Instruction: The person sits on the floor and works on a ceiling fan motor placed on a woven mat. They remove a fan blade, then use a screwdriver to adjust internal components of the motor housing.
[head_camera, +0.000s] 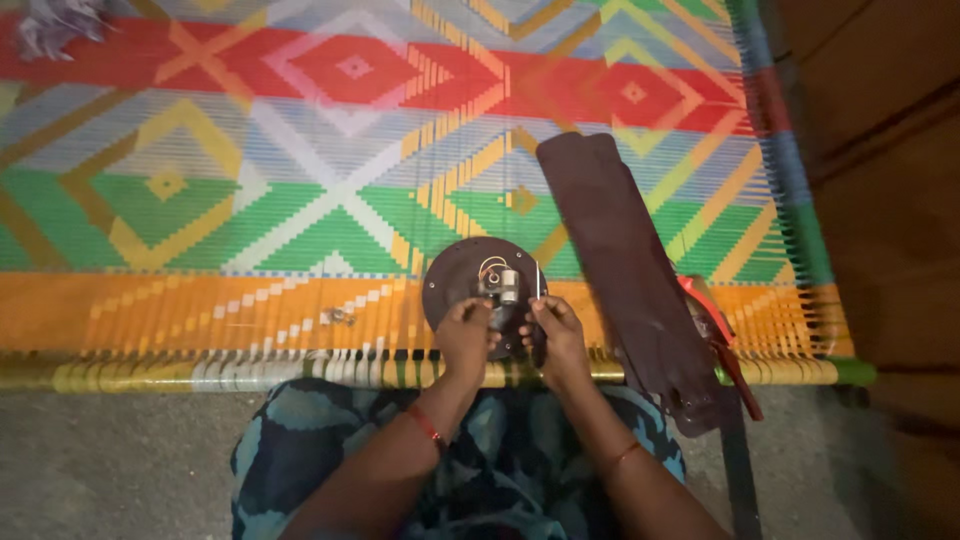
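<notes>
Blue patterned lap (500, 470) at the bottom, and both hands are up on the round dark disc (455, 275) at the woven cot's (200, 200) near edge. Left hand (466, 338) grips the rim; right hand (558, 335) pinches a thin tool (537, 285). A dark fan blade (625, 260) lies just beside it.

One head-worn camera looks steeply down from above, facing forward over the person's lap at lower centre; a woven cot (300, 200) fills the upper frame, fairly near, bare floor (120, 460) below.
</notes>
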